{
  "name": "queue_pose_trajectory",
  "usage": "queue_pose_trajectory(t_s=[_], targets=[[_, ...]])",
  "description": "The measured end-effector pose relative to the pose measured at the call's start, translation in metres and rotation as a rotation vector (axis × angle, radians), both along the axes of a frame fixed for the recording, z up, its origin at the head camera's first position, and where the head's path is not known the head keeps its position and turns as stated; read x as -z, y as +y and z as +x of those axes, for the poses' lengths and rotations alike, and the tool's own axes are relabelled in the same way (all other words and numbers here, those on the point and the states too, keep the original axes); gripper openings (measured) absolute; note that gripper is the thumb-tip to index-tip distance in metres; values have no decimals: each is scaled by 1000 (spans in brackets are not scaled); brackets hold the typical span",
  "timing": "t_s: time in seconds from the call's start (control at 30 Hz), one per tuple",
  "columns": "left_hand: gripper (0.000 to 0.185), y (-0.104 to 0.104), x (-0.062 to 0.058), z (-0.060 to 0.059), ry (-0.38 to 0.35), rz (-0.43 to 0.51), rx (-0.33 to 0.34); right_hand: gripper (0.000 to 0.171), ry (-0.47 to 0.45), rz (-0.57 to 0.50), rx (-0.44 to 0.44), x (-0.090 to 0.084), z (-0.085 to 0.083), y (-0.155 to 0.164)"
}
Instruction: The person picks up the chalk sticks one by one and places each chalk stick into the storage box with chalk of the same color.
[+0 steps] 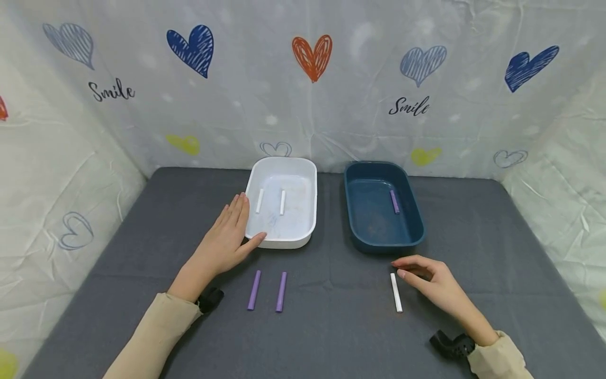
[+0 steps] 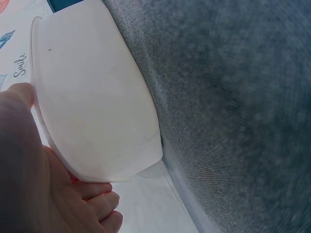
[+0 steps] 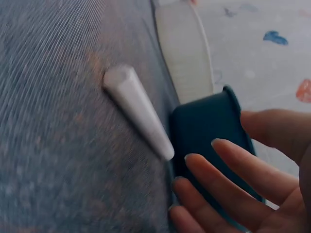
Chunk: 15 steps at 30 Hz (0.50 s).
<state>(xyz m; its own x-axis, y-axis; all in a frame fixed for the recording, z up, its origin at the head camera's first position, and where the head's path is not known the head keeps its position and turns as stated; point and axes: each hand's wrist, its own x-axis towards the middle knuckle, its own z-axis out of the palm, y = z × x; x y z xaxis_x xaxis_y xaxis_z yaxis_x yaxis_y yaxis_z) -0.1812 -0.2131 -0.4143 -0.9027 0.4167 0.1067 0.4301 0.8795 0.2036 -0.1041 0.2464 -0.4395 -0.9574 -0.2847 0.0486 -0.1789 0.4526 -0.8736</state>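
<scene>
My left hand (image 1: 229, 231) rests with straight fingers along the left rim of a white tub (image 1: 310, 231), its thumb at the near edge. Two white chalk sticks (image 1: 282, 202) lie inside that tub. Over on the right, my right hand (image 1: 433, 279) hovers with spread, slightly bent fingers near the far end of another white chalk stick (image 1: 396, 293) on the cloth. In the right wrist view, a gap shows between the fingers and this chalk stick (image 3: 138, 109). Behind it stands a dark blue tub (image 1: 376, 247) with one purple chalk stick (image 1: 395, 202) inside.
Two purple chalk sticks (image 1: 254, 290) lie side by side on the grey tablecloth (image 1: 331, 326), in front of the white tub. A printed curtain (image 1: 355, 121) with hearts hangs right behind both tubs and along the sides. Each wrist wears a black camera band (image 1: 452, 345).
</scene>
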Motion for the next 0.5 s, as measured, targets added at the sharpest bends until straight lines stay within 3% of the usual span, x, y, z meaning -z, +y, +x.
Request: queue_pose_trajectory(t_s=[0.2,0.5], targets=[[92,0,2,2,7,2,-2,32,18,22,-91,8,-1,7],[92,2,-2,1,-9,-8,-6,70,3,92,-240,15,-5,15]])
